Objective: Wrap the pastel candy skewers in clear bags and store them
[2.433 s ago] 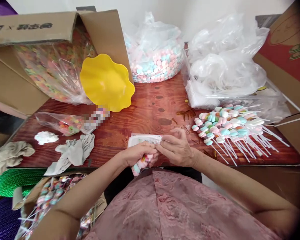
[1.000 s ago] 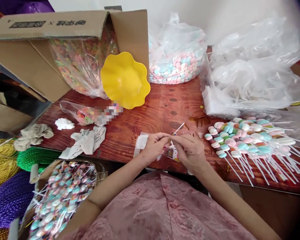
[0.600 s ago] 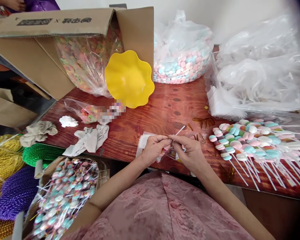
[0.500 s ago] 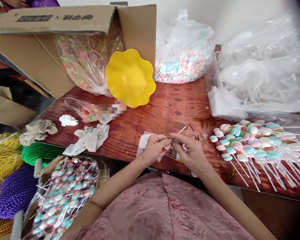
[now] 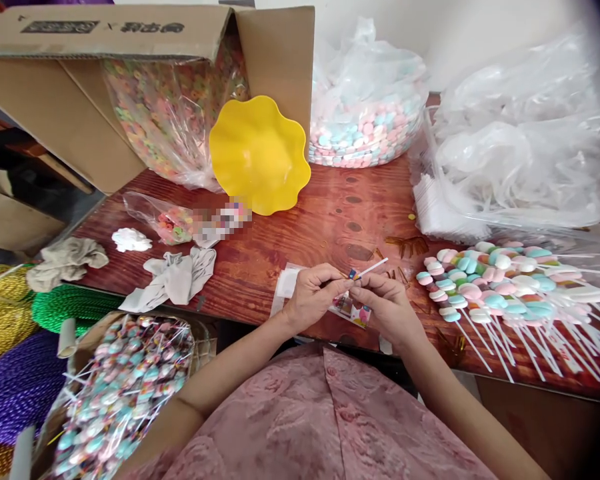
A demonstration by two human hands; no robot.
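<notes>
Both hands meet near the table's front edge over a marshmallow stick in a printed wrapper [image 5: 354,274]. Its white stick [image 5: 374,268] points up to the right. My left hand [image 5: 313,297] is closed, thumb and fingers pinching the wrapper, and hides most of the marshmallows. My right hand [image 5: 387,300] pinches at the wrapper's neck, close to the base of the stick. Below the hands lie flat printed wrappers [image 5: 360,315]. Loose gold twist ties [image 5: 407,247] are scattered just beyond my right hand.
Unwrapped marshmallow sticks [image 5: 505,287] are heaped at the right, near clear bags [image 5: 520,160]. Behind stand a yellow wavy bowl [image 5: 260,157], a bag of marshmallows [image 5: 370,127] and a cardboard box [image 5: 90,120]. Gloves [image 5: 175,277] lie left; a box of wrapped sticks [image 5: 125,387] sits below.
The white stick has tilted lower to the right, and the wrapper's gathered neck now shows between my fingertips. Both hands stay nearly in place.
</notes>
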